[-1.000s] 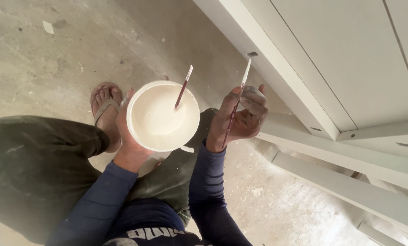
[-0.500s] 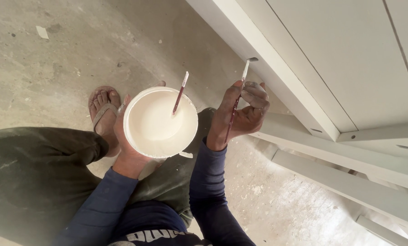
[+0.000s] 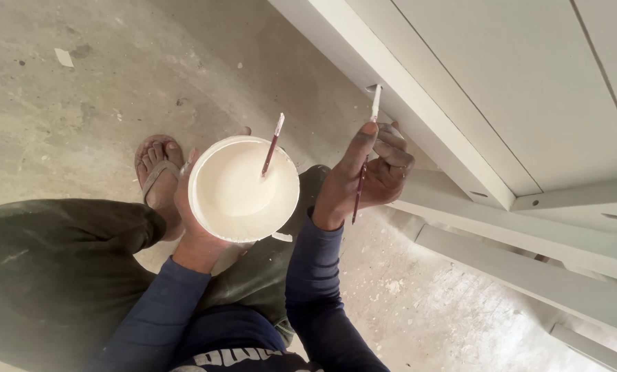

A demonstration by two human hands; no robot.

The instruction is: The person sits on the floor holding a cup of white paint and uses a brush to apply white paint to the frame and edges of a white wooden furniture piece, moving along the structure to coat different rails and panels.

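Note:
My left hand [image 3: 192, 238] grips a round white bowl [image 3: 243, 189] of white paint from below, held over my knees. A second thin brush [image 3: 272, 146] with a red handle stands in the paint, leaning on the rim. My right hand [image 3: 370, 172] pinches a thin red-handled paintbrush [image 3: 365, 155]. Its white tip touches the lower edge of a white-painted wooden frame [image 3: 418, 114] to the right.
I squat on a rough concrete floor [image 3: 81, 89] with paint specks. My foot in a sandal [image 3: 158, 172] sits left of the bowl. White painted panels and rails [image 3: 529, 241] fill the right side, running diagonally down to the lower right.
My right hand has lifted the brush up and right, bringing its tip against the white frame edge. The bowl has stayed about level in my left hand.

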